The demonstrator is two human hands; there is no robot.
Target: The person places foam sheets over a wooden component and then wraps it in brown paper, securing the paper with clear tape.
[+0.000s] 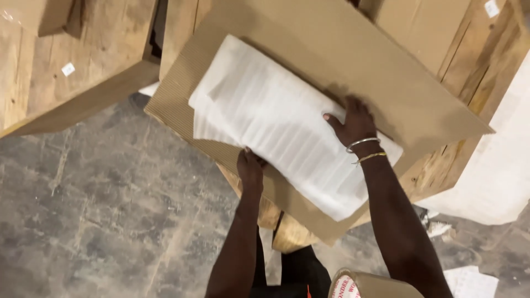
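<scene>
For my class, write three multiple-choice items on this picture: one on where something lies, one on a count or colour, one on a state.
1. Where does the white foam sheet lie?
A. on the concrete floor
B. on the brown cardboard sheet
C. inside a wooden crate

2. How many bangles are on the right wrist?
A. none
B. two
C. five

3. How is the right hand placed?
A. pressed on the foam sheet
B. raised clear of everything
C. gripping the tape roll

Key: 1 B, the foam rests on the cardboard, which lies across the wooden furniture. 2 B, one silver-coloured and one gold-coloured band show at the wrist. 3 A, the fingers lie spread on the foam's far edge, while the left hand holds its near edge and the tape roll sits apart at the bottom.
</scene>
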